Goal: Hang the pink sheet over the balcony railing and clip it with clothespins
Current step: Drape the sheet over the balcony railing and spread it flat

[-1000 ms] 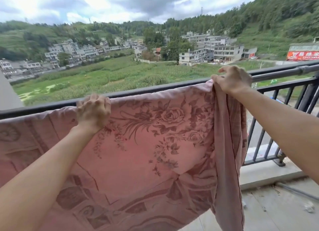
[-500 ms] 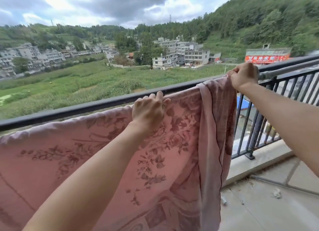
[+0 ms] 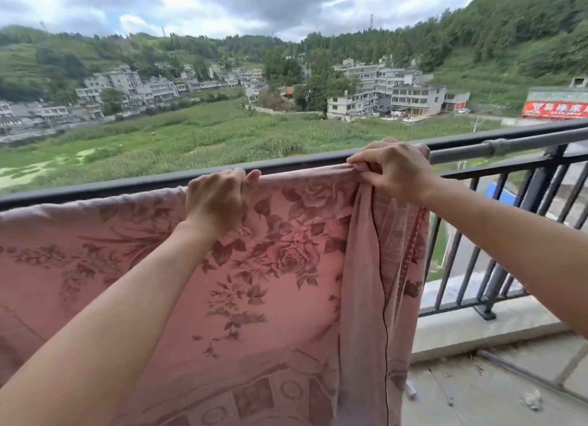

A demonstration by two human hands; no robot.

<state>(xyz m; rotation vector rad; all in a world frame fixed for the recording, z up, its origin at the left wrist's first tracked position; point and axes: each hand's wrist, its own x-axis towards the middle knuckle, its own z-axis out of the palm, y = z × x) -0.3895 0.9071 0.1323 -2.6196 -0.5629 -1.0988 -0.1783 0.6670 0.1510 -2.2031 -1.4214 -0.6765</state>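
The pink sheet [image 3: 286, 266], printed with dark rose flowers, hangs draped over the dark balcony railing [image 3: 127, 183] and covers its left and middle stretch. My left hand [image 3: 216, 199] grips the sheet's top fold at the rail, fingers curled over the edge. A short way to the right, my right hand [image 3: 394, 171] pinches a gathered bunch of cloth at the rail top, near the sheet's right edge, which falls in a folded strip. No clothespin shows in view.
Right of the sheet the railing's bare bars [image 3: 509, 234] and a grey pipe [image 3: 502, 147] along the top rail run on. A concrete kerb [image 3: 477, 327] and tiled balcony floor [image 3: 509, 390] with small debris lie at lower right. Fields and buildings spread below.
My left hand has slid right along the rail and now grips the sheet's top fold close to my right hand, which has taken a gathered bunch of cloth.
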